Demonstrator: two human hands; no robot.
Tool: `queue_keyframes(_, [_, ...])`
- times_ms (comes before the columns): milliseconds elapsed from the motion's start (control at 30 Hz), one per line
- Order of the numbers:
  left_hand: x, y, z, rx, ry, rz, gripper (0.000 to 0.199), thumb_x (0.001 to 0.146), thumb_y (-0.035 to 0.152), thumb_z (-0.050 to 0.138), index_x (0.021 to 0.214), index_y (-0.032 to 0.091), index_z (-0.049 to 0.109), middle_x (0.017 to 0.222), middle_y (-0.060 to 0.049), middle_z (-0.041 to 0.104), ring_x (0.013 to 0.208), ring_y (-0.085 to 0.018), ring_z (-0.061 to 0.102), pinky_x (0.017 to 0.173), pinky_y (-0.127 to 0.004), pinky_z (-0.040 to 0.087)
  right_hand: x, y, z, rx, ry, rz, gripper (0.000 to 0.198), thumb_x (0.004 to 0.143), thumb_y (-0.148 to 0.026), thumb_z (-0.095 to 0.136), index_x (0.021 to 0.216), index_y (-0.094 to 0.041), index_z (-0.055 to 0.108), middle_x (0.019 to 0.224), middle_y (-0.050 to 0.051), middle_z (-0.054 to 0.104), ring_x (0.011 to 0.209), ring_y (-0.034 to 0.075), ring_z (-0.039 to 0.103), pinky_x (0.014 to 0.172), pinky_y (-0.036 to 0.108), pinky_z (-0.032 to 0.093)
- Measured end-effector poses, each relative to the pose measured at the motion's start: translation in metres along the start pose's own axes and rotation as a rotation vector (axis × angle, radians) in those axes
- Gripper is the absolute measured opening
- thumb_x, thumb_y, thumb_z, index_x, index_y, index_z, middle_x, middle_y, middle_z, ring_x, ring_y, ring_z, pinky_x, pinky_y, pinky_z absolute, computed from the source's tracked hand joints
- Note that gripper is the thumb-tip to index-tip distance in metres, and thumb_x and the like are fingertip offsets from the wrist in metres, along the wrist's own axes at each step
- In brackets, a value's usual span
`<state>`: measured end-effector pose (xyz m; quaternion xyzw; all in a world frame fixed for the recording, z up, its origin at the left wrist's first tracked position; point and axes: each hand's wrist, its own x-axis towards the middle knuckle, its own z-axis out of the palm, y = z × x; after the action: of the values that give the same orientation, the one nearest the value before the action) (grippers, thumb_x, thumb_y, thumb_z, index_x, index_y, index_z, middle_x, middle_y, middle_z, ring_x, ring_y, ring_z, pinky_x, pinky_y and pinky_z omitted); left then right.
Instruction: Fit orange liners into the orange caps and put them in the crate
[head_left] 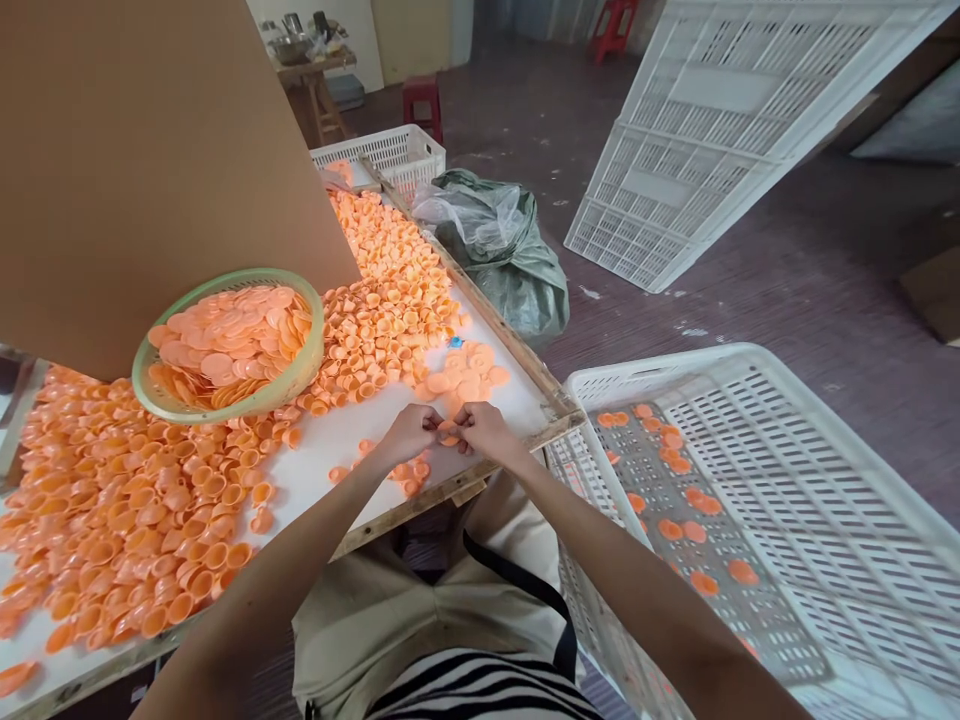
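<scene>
My left hand (410, 436) and my right hand (484, 432) meet over the table's front edge, fingers closed in a pinch on one small round orange plastic piece (448, 431). Fingers cover part of it, so whether it is a lone disc or a disc joined to a cup cannot be made out. Just beyond my hands lies a little heap of flat orange discs (469, 374), with a tiny blue item (455, 342) at its far side. Several orange pieces (410, 474) rest on the white tabletop (315, 455) below my left hand.
Loose orange cups (150, 520) cover much of the table. A green-rimmed basket (318, 345) of orange discs stands among them, beside a tall cardboard sheet (165, 170). At right, a white crate (847, 450) holds scattered orange pieces. Farther off are stacked crates (697, 150) and a green sack (517, 270).
</scene>
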<state>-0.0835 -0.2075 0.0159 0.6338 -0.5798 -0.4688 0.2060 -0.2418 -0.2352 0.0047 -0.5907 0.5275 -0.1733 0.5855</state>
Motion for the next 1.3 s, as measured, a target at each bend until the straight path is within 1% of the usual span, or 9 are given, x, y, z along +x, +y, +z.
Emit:
queue_keyframes(300, [0.010, -0.005, -0.002, 0.050, -0.010, -0.008, 0.011, 0.066, 0.022, 0.068, 0.071, 0.013, 0.062, 0.064, -0.002, 0.064, 0.063, -0.015, 0.062, 0.051, -0.020, 0.045, 0.000, 0.010, 0.003, -0.030, 0.009, -0.059, 0.016, 0.080, -0.008, 0.052, 0.074, -0.020, 0.045, 0.045, -0.006, 0.054, 0.039, 0.012, 0.055, 0.040, 0.019, 0.041])
queue_keyframes(533, [0.023, 0.002, -0.003, -0.039, -0.080, -0.204, 0.022, 0.063, 0.025, 0.076, 0.067, 0.015, 0.057, 0.061, -0.002, 0.063, 0.052, -0.015, 0.061, 0.046, -0.023, 0.046, 0.013, -0.012, -0.006, -0.100, -0.148, 0.177, 0.019, 0.074, -0.015, 0.065, 0.068, -0.019, 0.048, 0.038, -0.001, 0.054, 0.037, 0.016, 0.055, 0.037, 0.022, 0.039])
queue_keyframes(700, [0.022, 0.002, 0.001, -0.047, -0.039, -0.283, 0.021, 0.063, 0.021, 0.075, 0.066, 0.014, 0.055, 0.056, -0.003, 0.062, 0.047, -0.016, 0.059, 0.044, -0.024, 0.044, 0.021, -0.008, -0.004, -0.052, -0.183, 0.190, 0.024, 0.072, -0.016, 0.069, 0.059, -0.019, 0.049, 0.039, 0.003, 0.056, 0.036, 0.017, 0.055, 0.038, 0.024, 0.042])
queue_keyframes(833, [0.013, 0.001, -0.001, 0.042, -0.017, -0.153, 0.015, 0.067, 0.021, 0.070, 0.072, 0.014, 0.058, 0.063, -0.003, 0.065, 0.054, -0.015, 0.061, 0.048, -0.023, 0.043, 0.011, 0.000, 0.004, 0.032, -0.062, 0.093, 0.020, 0.073, -0.017, 0.068, 0.070, -0.020, 0.048, 0.038, -0.002, 0.053, 0.034, 0.016, 0.053, 0.037, 0.023, 0.039])
queue_keyframes(933, [0.010, 0.011, -0.008, 0.198, 0.007, 0.009, 0.020, 0.072, 0.032, 0.068, 0.080, 0.015, 0.062, 0.071, -0.003, 0.066, 0.066, -0.017, 0.063, 0.057, -0.025, 0.045, -0.010, 0.002, -0.001, 0.085, 0.090, -0.079, 0.012, 0.077, -0.019, 0.062, 0.078, -0.020, 0.050, 0.046, -0.004, 0.057, 0.038, 0.014, 0.054, 0.042, 0.023, 0.041])
queue_keyframes(1067, [0.019, 0.027, -0.017, 0.488, 0.282, 0.229, 0.026, 0.084, 0.031, 0.056, 0.105, 0.016, 0.063, 0.101, -0.008, 0.064, 0.092, -0.021, 0.062, 0.079, -0.032, 0.048, -0.057, 0.026, -0.046, 0.105, 0.571, -0.297, 0.015, 0.082, -0.031, 0.053, 0.090, -0.019, 0.055, 0.076, 0.003, 0.068, 0.066, 0.016, 0.064, 0.062, 0.027, 0.048])
queue_keyframes(1167, [0.033, 0.030, -0.021, 0.742, 0.359, 0.323, 0.036, 0.087, 0.023, 0.051, 0.122, 0.016, 0.055, 0.119, -0.013, 0.055, 0.108, -0.026, 0.055, 0.089, -0.036, 0.045, -0.095, 0.071, -0.095, -0.006, 0.927, -0.190, 0.030, 0.081, -0.042, 0.052, 0.095, -0.017, 0.059, 0.088, 0.010, 0.068, 0.078, 0.020, 0.063, 0.070, 0.032, 0.047])
queue_keyframes(1233, [0.041, 0.027, -0.022, 0.827, 0.277, 0.316, 0.034, 0.089, 0.020, 0.046, 0.122, 0.016, 0.056, 0.115, -0.013, 0.056, 0.109, -0.028, 0.053, 0.088, -0.037, 0.045, -0.116, 0.110, -0.122, -0.084, 1.025, -0.016, 0.038, 0.079, -0.046, 0.051, 0.099, -0.016, 0.060, 0.087, 0.011, 0.067, 0.073, 0.021, 0.061, 0.065, 0.032, 0.044])
queue_keyframes(1300, [0.046, 0.023, -0.024, 0.849, 0.221, 0.292, 0.031, 0.091, 0.019, 0.042, 0.116, 0.015, 0.060, 0.109, -0.013, 0.059, 0.109, -0.028, 0.053, 0.086, -0.037, 0.045, -0.131, 0.147, -0.138, -0.149, 1.033, 0.149, 0.042, 0.078, -0.048, 0.049, 0.102, -0.015, 0.061, 0.085, 0.011, 0.067, 0.067, 0.021, 0.059, 0.059, 0.031, 0.040])
